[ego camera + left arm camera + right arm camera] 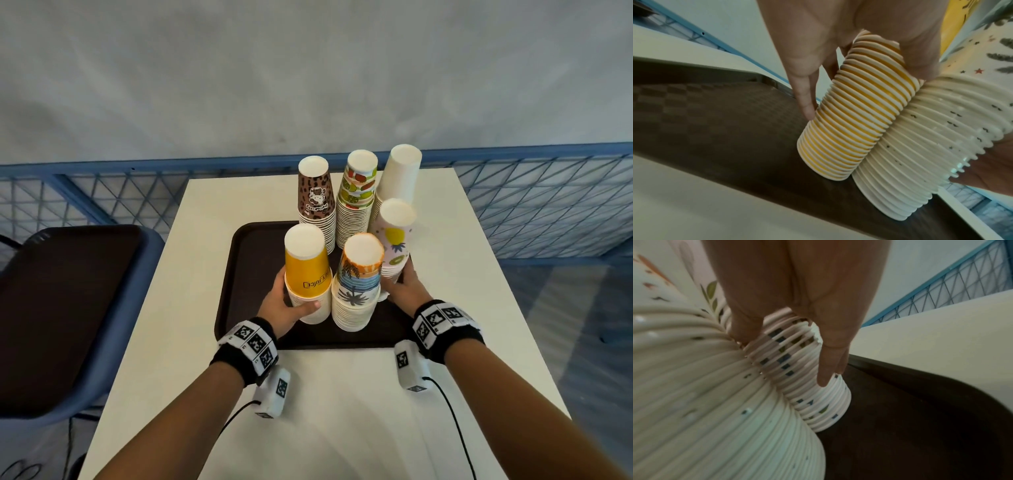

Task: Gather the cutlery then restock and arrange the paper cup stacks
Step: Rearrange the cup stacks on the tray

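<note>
Centre of the head frame: a dark brown tray (239, 274) sits on a white table (462, 308), six upside-down paper cup stacks on it. Back row, upper centre: leopard-print stack (315, 198), fruit-print stack (356, 198), plain white stack (399, 178). Front row: yellow stack (306, 274) at left, palm-tree stack (358, 284) in the middle, pineapple stack (394, 240) at right, leaning toward the palm-tree stack.

Left hand (284, 305) wraps the yellow stack low down, thumb across the near side, fingers (805, 97) round the far side. Left wrist view: yellow stack (855, 116) base rests on the tray (715, 121) and presses against the palm-tree stack (920, 154).

Right hand (407, 284) grips the lower rims of the pineapple stack, fingers curled around it. Right wrist view: fingers (830, 363) lie along the pineapple stack (807, 378), thumb wedged where it meets the palm-tree stack (705, 394); the stack's bottom edge looks to be on the tray (920, 426), though blur makes contact hard to confirm.

Both wrists carry black bands with square markers and white camera boxes with cables. Left edge of the head frame: a blue chair (102, 308) with a dark seat. Upper part: blue mesh railing (531, 205) against a grey wall (308, 68).
</note>
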### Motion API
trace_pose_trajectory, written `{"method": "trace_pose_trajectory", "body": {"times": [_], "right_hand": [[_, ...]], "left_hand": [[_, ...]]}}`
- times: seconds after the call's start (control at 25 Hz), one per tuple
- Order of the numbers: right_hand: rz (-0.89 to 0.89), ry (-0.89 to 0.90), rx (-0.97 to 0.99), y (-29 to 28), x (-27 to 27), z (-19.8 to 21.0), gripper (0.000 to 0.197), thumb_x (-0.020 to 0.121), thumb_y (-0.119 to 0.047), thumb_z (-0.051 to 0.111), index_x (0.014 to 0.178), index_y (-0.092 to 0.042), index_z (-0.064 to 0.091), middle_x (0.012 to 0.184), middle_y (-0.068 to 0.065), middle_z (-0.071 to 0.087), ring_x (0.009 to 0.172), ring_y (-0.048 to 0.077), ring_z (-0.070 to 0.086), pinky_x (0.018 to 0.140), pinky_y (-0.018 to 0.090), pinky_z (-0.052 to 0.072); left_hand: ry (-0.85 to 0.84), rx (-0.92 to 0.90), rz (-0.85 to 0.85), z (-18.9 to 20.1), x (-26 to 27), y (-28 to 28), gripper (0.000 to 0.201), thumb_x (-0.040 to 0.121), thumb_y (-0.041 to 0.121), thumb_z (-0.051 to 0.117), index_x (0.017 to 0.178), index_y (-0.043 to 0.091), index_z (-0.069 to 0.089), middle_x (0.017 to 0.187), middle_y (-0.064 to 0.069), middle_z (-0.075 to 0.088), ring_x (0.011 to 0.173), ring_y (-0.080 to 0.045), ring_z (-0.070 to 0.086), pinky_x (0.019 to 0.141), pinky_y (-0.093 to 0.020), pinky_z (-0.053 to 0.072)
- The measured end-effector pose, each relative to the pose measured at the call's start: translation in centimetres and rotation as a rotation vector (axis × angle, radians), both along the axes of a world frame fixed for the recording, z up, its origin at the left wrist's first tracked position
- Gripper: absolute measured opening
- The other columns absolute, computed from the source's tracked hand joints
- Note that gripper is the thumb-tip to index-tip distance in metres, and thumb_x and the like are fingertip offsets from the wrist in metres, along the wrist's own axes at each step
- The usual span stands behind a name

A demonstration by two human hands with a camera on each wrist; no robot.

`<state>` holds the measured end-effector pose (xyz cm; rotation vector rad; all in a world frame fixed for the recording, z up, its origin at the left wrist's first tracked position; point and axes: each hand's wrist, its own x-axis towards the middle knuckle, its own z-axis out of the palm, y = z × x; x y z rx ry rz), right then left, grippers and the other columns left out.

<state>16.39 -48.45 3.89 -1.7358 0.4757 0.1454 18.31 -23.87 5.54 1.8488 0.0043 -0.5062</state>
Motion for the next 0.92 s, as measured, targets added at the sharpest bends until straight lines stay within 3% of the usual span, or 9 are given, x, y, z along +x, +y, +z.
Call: {"method": "trace_pose_trajectory", "body": {"times": [0.08, 0.2, 0.28, 0.4, 0.48, 0.68, 0.8, 0.92], "right_hand": [[0.058, 0.054, 0.027, 0.6, -0.7, 0.7, 0.086, 0.081, -0.023, 0.069, 0.144, -0.04, 0.013, 0.138, -0.004, 0.048, 0.126, 0.022, 0.049, 0.109, 0.046, 0.038], [0.118, 0.112, 0.096, 0.8, -1.7, 0.6, 0.099, 0.08, 0.006, 0.057, 0.147, -0.038, -0.001, 0.144, -0.004, 0.041, 0.128, 0.019, 0.045, 0.108, 0.04, 0.038], [0.129, 0.09, 0.114, 1.1, -2.4, 0.7, 0.112, 0.069, 0.005, 0.065, 0.147, -0.034, -0.005, 0.145, -0.005, 0.038, 0.134, 0.02, 0.038, 0.109, 0.044, 0.037], [0.235, 0.078, 0.055, 2.5, -3.4, 1.2, 0.131, 0.053, -0.015, 0.08, 0.147, -0.025, -0.012, 0.149, -0.001, 0.033, 0.136, 0.019, 0.035, 0.112, 0.045, 0.034], [0.232, -0.013, 0.053, 3.5, -3.9, 1.5, 0.125, 0.052, -0.007, 0.084, 0.145, -0.015, 0.001, 0.14, 0.002, 0.04, 0.128, 0.017, 0.044, 0.107, 0.035, 0.039], [0.017, -0.077, -0.074, 4.4, -5.1, 2.8, 0.082, 0.058, -0.002, 0.084, 0.128, -0.014, 0.042, 0.11, -0.005, 0.055, 0.102, 0.011, 0.054, 0.09, 0.023, 0.042], [-0.082, -0.096, -0.115, 3.2, -5.9, 2.5, 0.076, 0.057, -0.004, 0.085, 0.123, -0.011, 0.047, 0.106, -0.004, 0.057, 0.099, 0.013, 0.056, 0.087, 0.022, 0.041], [-0.221, -0.12, -0.135, 1.4, -6.0, 2.1, 0.077, 0.054, -0.006, 0.087, 0.12, -0.013, 0.047, 0.111, 0.002, 0.06, 0.097, 0.016, 0.057, 0.088, 0.029, 0.046]], "left_hand": [[0.001, 0.029, -0.019, 0.5, -0.1, 0.2, 0.088, 0.073, 0.017, 0.075, 0.143, 0.024, 0.023, 0.138, 0.0, 0.047, 0.117, -0.009, 0.043, 0.1, -0.029, 0.036], [0.004, 0.046, -0.044, 1.0, -0.3, 0.4, 0.086, 0.075, 0.016, 0.074, 0.143, 0.023, 0.022, 0.139, -0.001, 0.047, 0.115, -0.007, 0.041, 0.097, -0.026, 0.034], [0.0, 0.067, -0.067, 1.2, -0.3, 0.3, 0.085, 0.076, 0.016, 0.073, 0.143, 0.022, 0.021, 0.138, -0.001, 0.048, 0.114, -0.007, 0.042, 0.096, -0.026, 0.034], [0.001, 0.091, -0.094, 1.0, -0.4, 0.2, 0.086, 0.077, 0.02, 0.072, 0.144, 0.023, 0.019, 0.138, -0.001, 0.048, 0.118, -0.01, 0.044, 0.097, -0.027, 0.034], [-0.004, 0.092, -0.117, 0.7, -0.6, -0.1, 0.086, 0.076, 0.021, 0.073, 0.143, 0.023, 0.019, 0.138, -0.001, 0.048, 0.12, -0.012, 0.045, 0.099, -0.028, 0.035], [-0.008, 0.084, -0.116, 0.1, -0.9, -1.3, 0.091, 0.071, 0.028, 0.077, 0.142, 0.026, 0.021, 0.138, -0.002, 0.05, 0.127, -0.02, 0.046, 0.11, -0.042, 0.037], [0.015, 0.096, -0.165, -0.1, -1.3, -2.2, 0.098, 0.062, 0.038, 0.077, 0.142, 0.027, 0.021, 0.138, -0.001, 0.05, 0.128, -0.02, 0.047, 0.11, -0.044, 0.037], [0.01, 0.097, -0.234, -0.1, -1.8, -3.7, 0.096, 0.067, 0.033, 0.079, 0.143, 0.028, 0.021, 0.139, 0.001, 0.049, 0.129, -0.018, 0.046, 0.111, -0.042, 0.036]]}}
